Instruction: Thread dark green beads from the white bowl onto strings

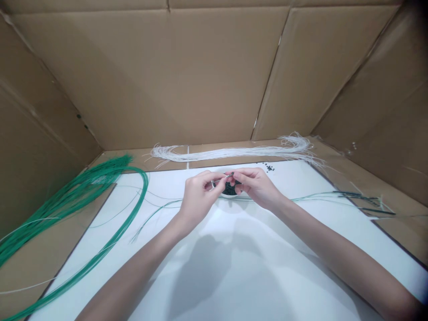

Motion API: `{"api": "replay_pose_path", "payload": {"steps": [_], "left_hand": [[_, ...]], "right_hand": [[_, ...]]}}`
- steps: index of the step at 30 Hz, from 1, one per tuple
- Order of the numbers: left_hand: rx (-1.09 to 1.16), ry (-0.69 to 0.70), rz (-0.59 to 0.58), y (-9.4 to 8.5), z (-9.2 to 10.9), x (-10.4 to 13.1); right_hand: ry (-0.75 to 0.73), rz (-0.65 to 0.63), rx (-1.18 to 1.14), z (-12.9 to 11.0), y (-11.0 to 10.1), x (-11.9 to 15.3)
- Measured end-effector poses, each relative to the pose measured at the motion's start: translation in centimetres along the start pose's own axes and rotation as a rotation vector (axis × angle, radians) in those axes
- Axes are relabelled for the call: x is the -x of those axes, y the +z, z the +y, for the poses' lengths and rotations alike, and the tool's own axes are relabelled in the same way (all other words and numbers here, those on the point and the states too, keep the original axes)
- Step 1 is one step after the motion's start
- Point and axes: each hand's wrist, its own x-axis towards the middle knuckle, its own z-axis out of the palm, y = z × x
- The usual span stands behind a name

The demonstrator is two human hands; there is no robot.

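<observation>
Cardboard (160,76): walls on the far side and both flanks, around a white board (200,276).
Left hand (197,196): thumb and forefinger pinched on a thin strand (219,180).
Right hand (262,189): fingertips closed on a dark bit (232,174) at the strand's end; its exact form is too small to tell.
Bowl (230,196): just beneath both hands, holding dark pieces.
Pinch: best kept close to the tip, so the strand cannot bend; light, steady pressure should suit the dark bit.
Green bundle (67,200): at left, curving onto the board.
White bundle (227,154): beyond the board's far edge.
Loose pieces (269,168): right of the bowl, farther back.
</observation>
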Motion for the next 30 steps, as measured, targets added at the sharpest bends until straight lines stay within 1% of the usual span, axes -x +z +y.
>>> {"api": "replay_pose_path", "payload": {"steps": [7, 9, 12, 15, 18, 24, 30], "left_hand": [[-0.009, -0.008, -0.01, 0.06, -0.19, -0.04], [-0.025, -0.014, -0.017, 0.05, -0.2, -0.07], [-0.037, -0.025, -0.028, 0.03, -0.17, -0.1], [-0.036, -0.029, -0.025, 0.04, -0.15, -0.09], [-0.032, -0.021, -0.012, 0.05, -0.18, -0.06], [-0.027, -0.014, -0.017, -0.05, -0.09, -0.02], [-0.034, -0.003, -0.016, 0.0, 0.12, -0.01]], "right_hand": [[-0.019, 0.033, 0.085, -0.11, 0.09, 0.02], [-0.067, 0.059, 0.174, -0.25, 0.2, 0.1], [-0.177, 0.111, 0.324, -0.45, 0.33, 0.28], [-0.247, 0.153, 0.386, -0.52, 0.3, 0.43], [-0.221, 0.17, 0.391, -0.49, 0.16, 0.47], [-0.154, 0.128, 0.314, -0.27, -0.12, 0.31], [-0.138, 0.113, 0.278, -0.28, -0.14, 0.3]]}}
